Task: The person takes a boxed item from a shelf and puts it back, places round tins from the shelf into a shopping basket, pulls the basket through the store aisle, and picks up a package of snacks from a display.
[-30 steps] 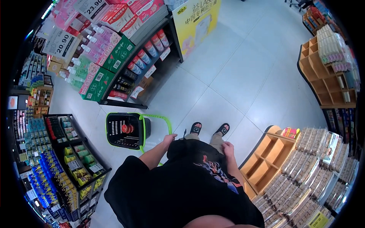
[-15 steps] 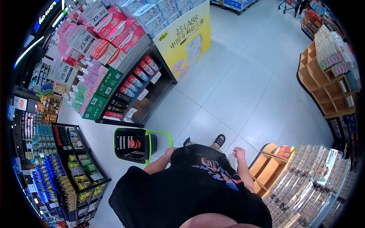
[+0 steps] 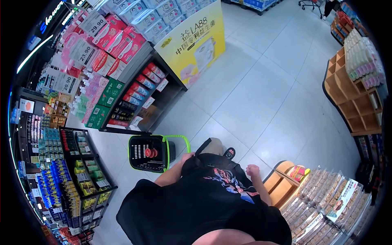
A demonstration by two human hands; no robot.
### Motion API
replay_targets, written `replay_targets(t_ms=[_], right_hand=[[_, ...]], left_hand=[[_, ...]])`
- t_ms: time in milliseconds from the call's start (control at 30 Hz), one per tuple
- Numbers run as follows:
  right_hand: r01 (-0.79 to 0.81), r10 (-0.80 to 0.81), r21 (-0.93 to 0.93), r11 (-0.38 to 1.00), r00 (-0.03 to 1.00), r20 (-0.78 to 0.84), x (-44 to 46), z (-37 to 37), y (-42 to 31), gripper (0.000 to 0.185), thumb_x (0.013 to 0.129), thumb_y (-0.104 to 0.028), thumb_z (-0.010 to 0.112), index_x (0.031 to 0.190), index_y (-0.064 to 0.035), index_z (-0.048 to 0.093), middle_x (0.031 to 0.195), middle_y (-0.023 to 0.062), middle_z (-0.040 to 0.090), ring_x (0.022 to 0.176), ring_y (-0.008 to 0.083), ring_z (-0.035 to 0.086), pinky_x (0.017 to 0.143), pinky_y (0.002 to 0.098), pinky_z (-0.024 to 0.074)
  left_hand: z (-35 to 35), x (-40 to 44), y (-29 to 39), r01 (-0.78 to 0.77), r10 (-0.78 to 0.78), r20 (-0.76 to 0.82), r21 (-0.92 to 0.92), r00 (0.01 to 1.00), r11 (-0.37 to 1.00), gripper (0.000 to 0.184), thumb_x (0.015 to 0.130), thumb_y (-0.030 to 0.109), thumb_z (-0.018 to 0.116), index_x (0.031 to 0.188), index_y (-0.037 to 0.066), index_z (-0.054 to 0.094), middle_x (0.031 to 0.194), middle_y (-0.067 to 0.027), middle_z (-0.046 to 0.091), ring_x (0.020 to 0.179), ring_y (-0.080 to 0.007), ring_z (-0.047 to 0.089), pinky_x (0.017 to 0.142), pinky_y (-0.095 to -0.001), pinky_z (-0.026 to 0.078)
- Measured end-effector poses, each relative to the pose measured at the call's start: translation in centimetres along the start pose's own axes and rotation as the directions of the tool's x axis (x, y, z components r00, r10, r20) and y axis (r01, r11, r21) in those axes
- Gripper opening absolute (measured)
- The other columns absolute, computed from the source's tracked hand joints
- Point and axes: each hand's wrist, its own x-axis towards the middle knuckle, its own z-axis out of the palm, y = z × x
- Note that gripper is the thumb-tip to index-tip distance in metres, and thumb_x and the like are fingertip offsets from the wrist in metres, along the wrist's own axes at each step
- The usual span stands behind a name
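Observation:
My left hand (image 3: 187,157) is closed on the bright green handle (image 3: 188,143) of a black shopping basket (image 3: 135,163), partly hidden by my shirt. The basket hangs at my left side with its open top visible. Inside it lie a few small red round items (image 3: 151,152), whose kind I cannot make out. To the right, my right hand (image 3: 253,169) hangs in the air with its fingers curled and nothing visible in them. It is close to a wooden shelf unit (image 3: 281,185).
Ahead on the left is a display stand (image 3: 165,87) with red packs, bottles and cans, beside a yellow sign (image 3: 200,49). A black rack (image 3: 96,161) of packets stands left. Packaged goods (image 3: 326,192) fill the right side. Tiled floor (image 3: 253,94) stretches ahead between shelves.
My legs have shifted in a step, with one knee now showing in front. The basket has swung slightly right, and my right hand has moved slightly left and down.

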Motion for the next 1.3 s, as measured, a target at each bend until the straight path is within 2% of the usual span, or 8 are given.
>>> replay_targets(t_ms=[33, 167, 200, 233, 667, 967, 1133, 1300], right_hand=[[0.011, -0.011, 0.010, 1.000, 1.000, -0.002, 0.4, 0.0, -0.6, 0.013, 0.083, -0.010, 0.059, 0.091, -0.0008, 0.063, 0.072, 0.0076, 0.062, 0.051, 0.0142, 0.056, 0.040, 0.0235, 0.0409], [0.022, -0.022, 0.000, 1.000, 0.999, 0.027, 2.1, 0.2, -3.3, 0.014, 0.083, -0.011, 0.060, 0.092, -0.0008, 0.063, 0.072, 0.0077, 0.062, 0.052, 0.0141, 0.057, 0.041, 0.0227, 0.0415], [0.028, -0.028, 0.007, 1.000, 0.999, 0.035, 2.3, 0.2, -4.3, 0.014, 0.084, -0.011, 0.060, 0.093, -0.0003, 0.062, 0.072, 0.0083, 0.062, 0.053, 0.0143, 0.057, 0.041, 0.0225, 0.0410], [0.035, -0.036, 0.014, 0.999, 0.998, 0.042, 2.6, 0.3, -5.4, 0.015, 0.084, -0.010, 0.061, 0.095, 0.0001, 0.062, 0.073, 0.0089, 0.062, 0.054, 0.0146, 0.057, 0.041, 0.0222, 0.0406], [0.059, -0.058, -0.465, 0.883, 0.998, 0.015, 5.5, -2.5, -23.7, 0.026, 0.084, -0.012, 0.059, 0.104, 0.0040, 0.063, 0.083, 0.0124, 0.064, 0.060, 0.0168, 0.058, 0.048, 0.0253, 0.0430], [0.142, -0.145, -0.073, 0.987, 0.989, -0.033, 16.6, -1.9, -36.7, 0.029, 0.087, -0.017, 0.060, 0.109, 0.0017, 0.061, 0.085, 0.0086, 0.065, 0.066, 0.0158, 0.060, 0.056, 0.0249, 0.0470], [0.304, -0.275, -0.083, 0.949, 0.926, 0.258, 23.8, -1.2, -36.8, 0.019, 0.086, -0.011, 0.062, 0.100, 0.0017, 0.064, 0.077, 0.0033, 0.063, 0.058, 0.0130, 0.057, 0.053, 0.0246, 0.0445], [0.260, -0.181, -0.259, 0.930, 0.940, 0.291, 26.8, -2.9, -42.5, 0.017, 0.084, -0.009, 0.061, 0.096, 0.0029, 0.065, 0.075, 0.0068, 0.063, 0.059, 0.0141, 0.058, 0.053, 0.0254, 0.0449]], left_hand=[[0.4, 1.1, -0.6, -0.199, 0.200, 0.019, 0.241, 0.980, 0.950, 0.024, 0.088, 0.025, 0.062, 0.101, 0.005, 0.069, 0.080, -0.0057, 0.065, 0.075, -0.0183, 0.063, 0.067, -0.0348, 0.050], [1.6, 5.5, -0.9, -0.278, 0.300, -0.087, 0.204, 0.950, 0.939, 0.020, 0.087, 0.023, 0.064, 0.090, 0.004, 0.065, 0.072, -0.0057, 0.061, 0.065, -0.0177, 0.058, 0.060, -0.0340, 0.047], [1.6, 7.1, 0.2, 0.065, -0.102, -0.095, -0.328, 0.990, 0.942, 0.017, 0.085, 0.022, 0.065, 0.083, 0.005, 0.062, 0.068, -0.0045, 0.057, 0.060, -0.0164, 0.054, 0.055, -0.0330, 0.044], [1.6, 8.6, 1.2, 0.364, -0.440, 0.104, -0.740, 0.892, 0.565, 0.019, 0.084, 0.021, 0.067, 0.075, 0.007, 0.058, 0.064, -0.0033, 0.053, 0.056, -0.0151, 0.050, 0.051, -0.0320, 0.040], [2.2, 23.8, 12.3, 0.281, -0.465, 0.025, -0.825, 0.885, 0.491, 0.027, 0.085, 0.018, 0.064, 0.065, 0.014, 0.045, 0.055, 0.0009, 0.040, 0.046, -0.0130, 0.038, 0.043, -0.0327, 0.030], [-0.4, 27.4, 20.3, 0.302, -0.499, 0.076, -0.870, 0.863, 0.390, 0.027, 0.087, 0.020, 0.061, 0.068, 0.014, 0.043, 0.053, -0.0012, 0.038, 0.047, -0.0176, 0.042, 0.045, -0.0350, 0.035], [-0.7, 29.4, 23.1, 0.341, -0.561, 0.132, -0.895, 0.817, 0.288, 0.031, 0.089, 0.024, 0.059, 0.066, 0.016, 0.040, 0.053, -0.0014, 0.037, 0.045, -0.0193, 0.040, 0.045, -0.0373, 0.035], [0.3, 32.1, 26.0, 0.188, -0.578, 0.016, -0.953, 0.816, 0.239, 0.031, 0.088, 0.023, 0.061, 0.066, 0.016, 0.041, 0.053, -0.0014, 0.038, 0.044, -0.0186, 0.040, 0.043, -0.0359, 0.035]])
